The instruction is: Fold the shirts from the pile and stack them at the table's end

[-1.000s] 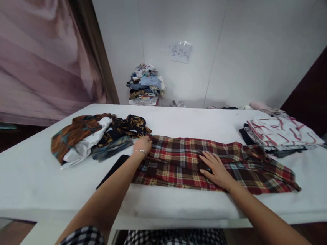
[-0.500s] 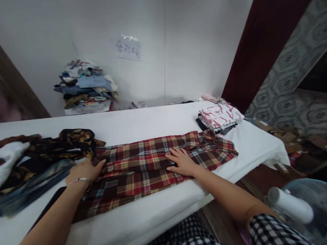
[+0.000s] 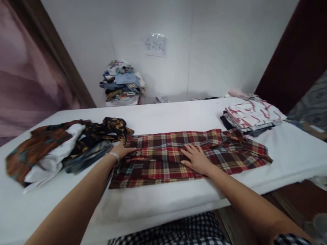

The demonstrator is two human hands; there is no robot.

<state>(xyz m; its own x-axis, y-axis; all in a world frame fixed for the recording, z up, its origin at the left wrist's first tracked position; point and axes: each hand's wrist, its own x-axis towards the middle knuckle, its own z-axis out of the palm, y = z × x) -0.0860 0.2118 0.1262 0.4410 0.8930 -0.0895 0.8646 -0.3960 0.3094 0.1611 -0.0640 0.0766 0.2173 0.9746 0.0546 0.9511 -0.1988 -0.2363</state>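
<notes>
Person's mid-fold on the plaid shirt (image 3: pixel 184 155), laid flat across the table (image 3: pixel 163 118) w/ both the left hand (image 3: pixel 124 151) and right hand (image 3: pixel 196 159) pressing open-palmed, fingers spread (gripping nothing), so next prob needs pinching an edge to fold over.

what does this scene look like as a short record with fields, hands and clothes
left hand: left hand flat on the left end of the plaid shirt
right hand: right hand pressed flat on the shirt's middle, fingers spread
shirt: lies lengthwise on the white table
left of shirt: loose heap of clothes
right of shirt: folded stack
behind table: clothes pile by the wall
</notes>
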